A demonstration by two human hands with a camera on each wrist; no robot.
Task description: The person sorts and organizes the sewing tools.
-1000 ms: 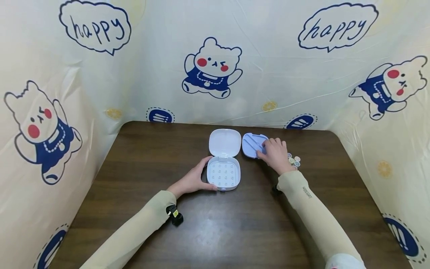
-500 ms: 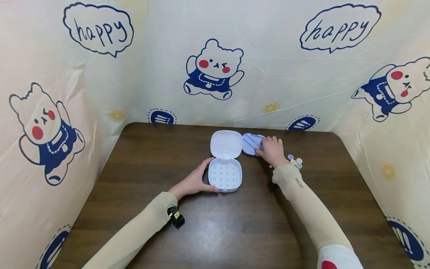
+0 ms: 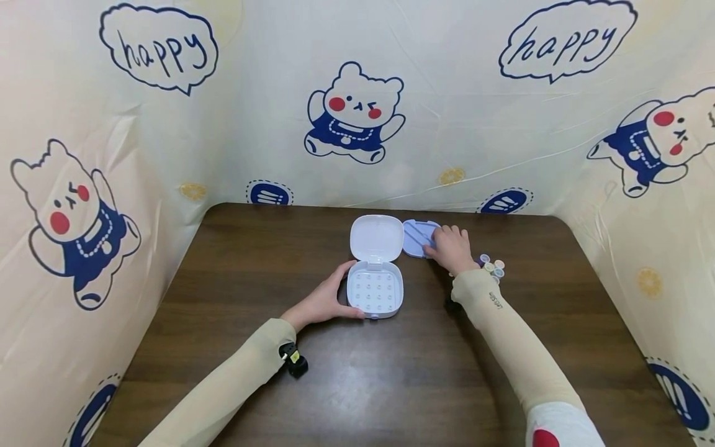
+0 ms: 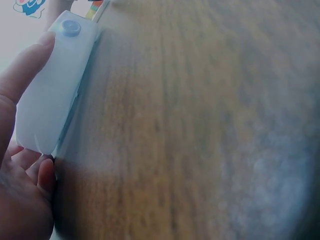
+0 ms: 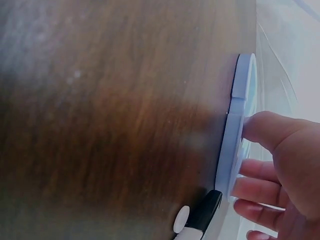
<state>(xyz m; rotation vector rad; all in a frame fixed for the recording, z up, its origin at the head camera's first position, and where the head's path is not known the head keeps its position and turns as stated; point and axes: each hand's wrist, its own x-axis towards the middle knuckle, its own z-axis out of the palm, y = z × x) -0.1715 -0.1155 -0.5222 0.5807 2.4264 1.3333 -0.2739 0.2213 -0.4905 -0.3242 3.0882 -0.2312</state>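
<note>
A white rounded box (image 3: 375, 288) stands on the table, its hinged lid (image 3: 377, 238) swung back. Rows of small raised dots line its floor. My left hand (image 3: 321, 301) holds its left side, thumb along the front wall near the round latch (image 4: 71, 28) and fingers round the back. Beside the lid lies a shallow lavender tray (image 3: 418, 238) with a diagonal bar across it. My right hand (image 3: 451, 249) grips the tray's right side, hiding part of it. In the right wrist view, the thumb touches the rim of the tray (image 5: 235, 130), with the fingers farther along its edge.
Several small round pastel pieces (image 3: 494, 267) lie right of my right wrist, partly behind it. A black-and-white object (image 5: 206, 212) and a white disc (image 5: 181, 219) show near the tray. Printed cloth (image 3: 357, 180) rises behind the dark wooden table (image 3: 268, 236).
My right hand has shifted slightly left, and the tray now sits closer to the lid. More of the small round pieces show. My left hand stays on the box.
</note>
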